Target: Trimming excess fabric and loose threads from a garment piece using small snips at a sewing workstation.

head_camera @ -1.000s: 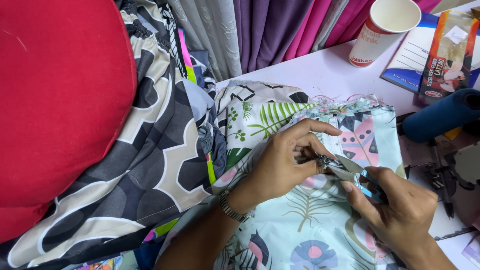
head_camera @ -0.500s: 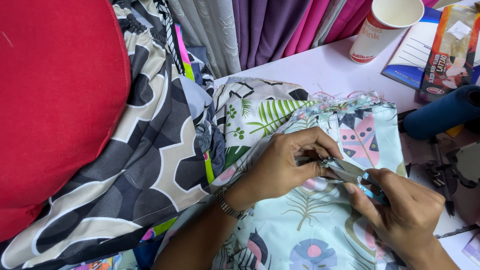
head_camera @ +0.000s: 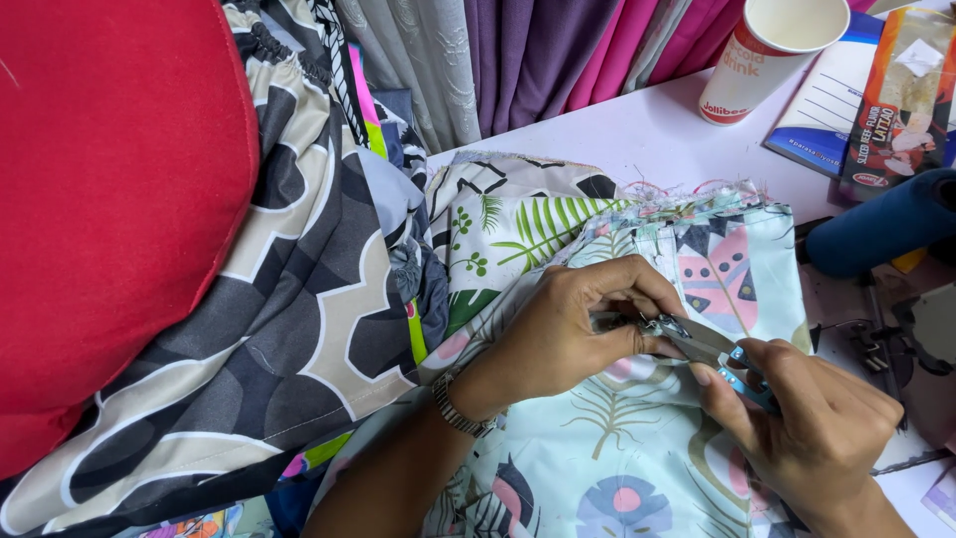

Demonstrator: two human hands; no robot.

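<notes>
The right hand point(head_camera: 812, 428) has its grip clamped on a small pair of thread snips point(head_camera: 719, 356), blue at the handle and grey metal at the blades, with the blade tips pointing toward the left hand and meeting the cloth there. The left hand point(head_camera: 573, 329) has its grip pinched together on a fold of pale mint printed fabric point(head_camera: 617, 448), thumb and fingertips pressing the cloth just beside the blade tips; a metal bracelet point(head_camera: 456, 406) rings that wrist. The fabric is thin and soft, printed with feathers, leaves and pink shapes, and its far edge beyond both hands is frayed with loose threads. Left of the left hand lies a slick heap of grey, black and cream patterned cloth point(head_camera: 269, 309), and past that a broad red rounded mass point(head_camera: 110, 199). Beyond the hands the pale surface point(head_camera: 637, 139) shows a bare strip, ending at hanging purple and pink curtains point(head_camera: 558, 50). Far beyond the right hand stand a paper cup point(head_camera: 767, 55) and a flat packet point(head_camera: 901, 100); a dark blue cylinder point(head_camera: 876, 234) lies close on its outer side.
</notes>
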